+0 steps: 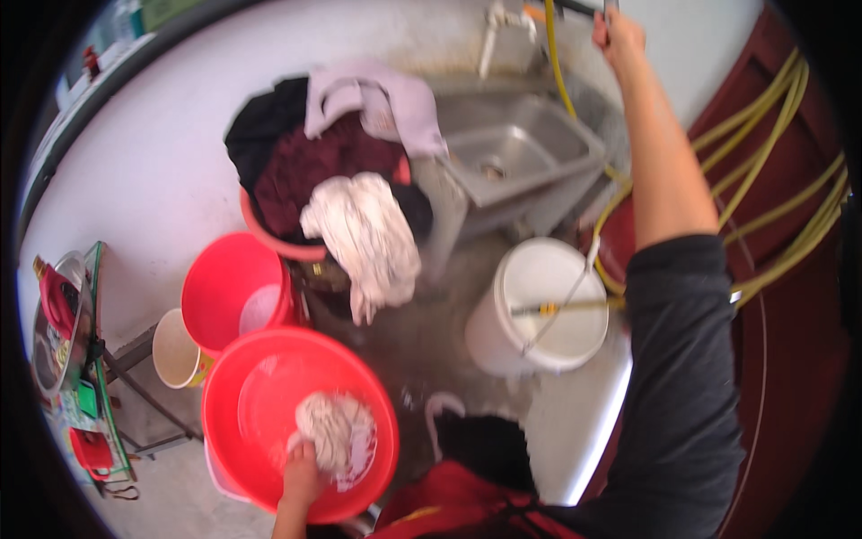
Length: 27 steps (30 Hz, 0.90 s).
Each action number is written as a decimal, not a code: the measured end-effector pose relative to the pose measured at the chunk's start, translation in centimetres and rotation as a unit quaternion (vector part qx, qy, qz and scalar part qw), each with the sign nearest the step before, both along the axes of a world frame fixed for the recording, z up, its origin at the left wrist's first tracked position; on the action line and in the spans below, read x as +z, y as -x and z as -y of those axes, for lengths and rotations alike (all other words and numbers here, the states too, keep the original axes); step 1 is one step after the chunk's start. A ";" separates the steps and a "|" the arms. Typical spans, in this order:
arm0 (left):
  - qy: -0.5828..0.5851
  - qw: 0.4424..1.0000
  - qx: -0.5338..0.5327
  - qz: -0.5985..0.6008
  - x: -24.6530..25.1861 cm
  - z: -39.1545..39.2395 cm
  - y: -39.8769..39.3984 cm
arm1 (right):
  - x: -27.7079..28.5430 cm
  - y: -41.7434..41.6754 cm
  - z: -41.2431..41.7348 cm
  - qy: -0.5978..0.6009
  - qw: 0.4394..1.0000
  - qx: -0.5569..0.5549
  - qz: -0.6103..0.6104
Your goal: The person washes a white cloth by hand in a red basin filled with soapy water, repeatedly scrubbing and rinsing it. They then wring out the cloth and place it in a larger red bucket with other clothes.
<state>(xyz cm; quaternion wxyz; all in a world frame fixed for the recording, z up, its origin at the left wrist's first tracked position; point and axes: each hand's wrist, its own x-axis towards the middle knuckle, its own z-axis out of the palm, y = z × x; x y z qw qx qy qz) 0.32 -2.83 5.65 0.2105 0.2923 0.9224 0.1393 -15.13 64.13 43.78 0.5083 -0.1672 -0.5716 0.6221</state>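
Note:
My left hand (pixel 304 473) grips a wet, light-coloured cloth (pixel 326 428) inside a red plastic basin (pixel 236 377) at the lower left. Raised toward the top right, my right hand (pixel 621 37) closes around the end of a dark, rod-like piece near the wall; what it is, I cannot tell. Beyond the basin, a pinkish tub (pixel 286 251) holds a heap of dark clothes (pixel 330 158), a pale lilac garment (pixel 421 111) and a cream garment (pixel 370 236) that hangs over its rim.
A red bucket (pixel 229 290) and a cream bucket (pixel 174 350) stand left. Behind is a steel sink (pixel 532 148) under a white tap (pixel 493 40). A white bucket (pixel 485 330) is at centre right, a yellow hose (pixel 747 168) coiled at the right. A glass-topped table (pixel 108 404) stands far left.

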 end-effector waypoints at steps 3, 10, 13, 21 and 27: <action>0.012 1.000 -0.007 0.022 -1.2 0.6 0.0 | 0.4 -2.9 -1.1 -0.020 1.000 0.008 0.013; 0.019 1.000 -0.006 0.010 -2.5 0.5 -0.1 | -2.3 -8.2 -2.1 -0.034 0.999 0.035 0.023; 0.014 0.998 0.045 0.043 -2.5 0.1 -0.2 | -3.3 -10.4 -2.6 -0.021 0.997 0.066 0.021; 0.018 0.999 0.020 -0.033 -4.0 0.7 -0.9 | -6.2 -15.1 -2.9 0.022 0.992 0.119 0.022; 0.010 0.994 -0.031 -0.107 -5.5 1.2 -1.1 | -7.7 -16.4 -3.0 0.059 0.989 0.131 0.020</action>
